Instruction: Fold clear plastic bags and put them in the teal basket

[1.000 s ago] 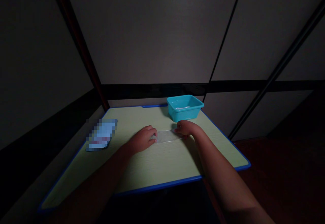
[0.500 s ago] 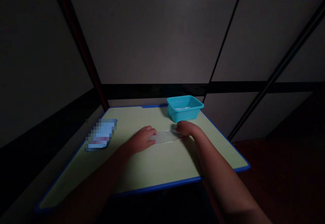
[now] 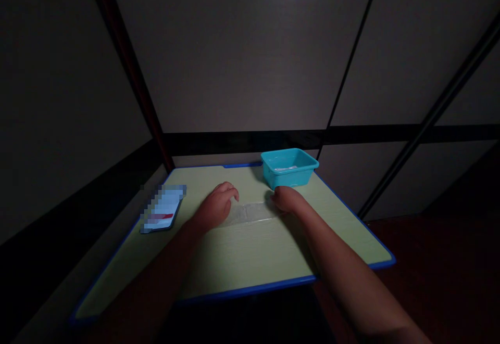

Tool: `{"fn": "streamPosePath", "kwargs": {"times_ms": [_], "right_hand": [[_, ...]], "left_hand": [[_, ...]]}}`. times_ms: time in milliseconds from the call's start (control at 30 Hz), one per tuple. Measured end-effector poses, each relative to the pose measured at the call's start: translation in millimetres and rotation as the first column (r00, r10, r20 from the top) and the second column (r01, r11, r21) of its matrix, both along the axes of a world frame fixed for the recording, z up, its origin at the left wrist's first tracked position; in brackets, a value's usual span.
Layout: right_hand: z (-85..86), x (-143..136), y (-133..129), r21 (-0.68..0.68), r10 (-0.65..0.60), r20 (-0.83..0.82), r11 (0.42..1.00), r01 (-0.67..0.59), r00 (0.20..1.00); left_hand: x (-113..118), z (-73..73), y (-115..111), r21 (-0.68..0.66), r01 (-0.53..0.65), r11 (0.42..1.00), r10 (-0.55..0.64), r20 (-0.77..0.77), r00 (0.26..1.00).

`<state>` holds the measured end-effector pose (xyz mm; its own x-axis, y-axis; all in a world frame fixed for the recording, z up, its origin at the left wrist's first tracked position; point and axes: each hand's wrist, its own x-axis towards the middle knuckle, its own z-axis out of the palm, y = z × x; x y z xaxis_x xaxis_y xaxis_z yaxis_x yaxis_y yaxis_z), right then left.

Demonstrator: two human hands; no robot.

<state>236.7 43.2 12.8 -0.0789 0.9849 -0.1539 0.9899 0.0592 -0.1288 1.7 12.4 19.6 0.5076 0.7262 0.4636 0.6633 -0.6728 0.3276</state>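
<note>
A flat, see-through strip of plastic [image 3: 250, 213], possibly a bag or sleeve, lies across the middle of the table. Over its left end is my left hand [image 3: 216, 206], fingers bent and apart, holding nothing. My right hand [image 3: 288, 200] is closed at the strip's right end, the fingertips mostly hidden behind the hand. Just beyond that hand stands a turquoise plastic basin [image 3: 289, 173] with something whitish inside.
The pale table [image 3: 250, 260] has a blue edge. On its left side lies a phone [image 3: 166, 211] with a lit, partly blurred screen. Behind the table rises a panelled wall [image 3: 242, 63] with a dark band.
My left hand has let go of the plastic strip, which now lies flatter and longer to the left. My right hand stays at its end. The view has shifted slightly.
</note>
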Motion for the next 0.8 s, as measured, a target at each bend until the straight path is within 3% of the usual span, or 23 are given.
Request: {"fn": "streamPosePath", "kwargs": {"times_ms": [133,400,600,800], "right_hand": [[-2.4,-7,-2,0.031,-0.02,0.008,0.999,0.019,1.0],[-7.2,-2,4,0.0,0.001,0.039,1.0,-0.001,0.999],[-2.5,3,4,-0.032,0.032,0.052,0.999,-0.03,0.998],[-0.5,6,3,-0.045,0.05,0.065,0.998,-0.047,0.997]], "left_hand": [[0,0.4,-1,-0.056,0.025,0.998,-0.032,-0.129,0.991],[6,-12.1,-4,-0.163,0.137,0.977,-0.168,-0.193,0.967],[0,-6.3,1,-0.129,0.133,0.983,-0.156,-0.189,0.97],[3,-12.1,0,-0.112,0.113,0.987,-0.13,-0.16,0.979]]}}
